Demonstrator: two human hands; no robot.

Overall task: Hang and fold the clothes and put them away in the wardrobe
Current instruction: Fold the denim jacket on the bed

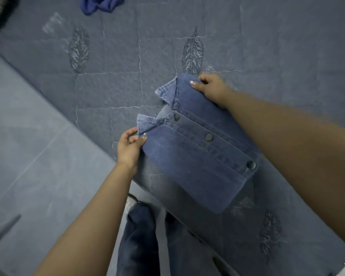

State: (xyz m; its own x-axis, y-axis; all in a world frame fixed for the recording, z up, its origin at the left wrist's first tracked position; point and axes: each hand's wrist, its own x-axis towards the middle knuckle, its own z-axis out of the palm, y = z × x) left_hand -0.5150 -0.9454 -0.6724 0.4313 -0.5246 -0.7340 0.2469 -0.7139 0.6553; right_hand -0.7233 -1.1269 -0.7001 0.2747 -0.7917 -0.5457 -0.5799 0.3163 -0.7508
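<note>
A folded blue denim shirt (195, 156) with metal snap buttons and its collar pointing left lies over the near edge of a bed with a grey-blue quilted cover (167, 46). My left hand (129, 146) pinches the shirt's near shoulder just below the collar tip. At the far shoulder, my right hand (211, 88) grips the fabric with the thumb on top. Both hands hold the shirt by its upper corners, and its lower end hangs toward my legs.
A crumpled blue garment (102, 5) lies at the far side of the bed. Grey tiled floor (28, 156) runs along the left of the bed. My legs in dark jeans (139, 236) stand against the bed's edge.
</note>
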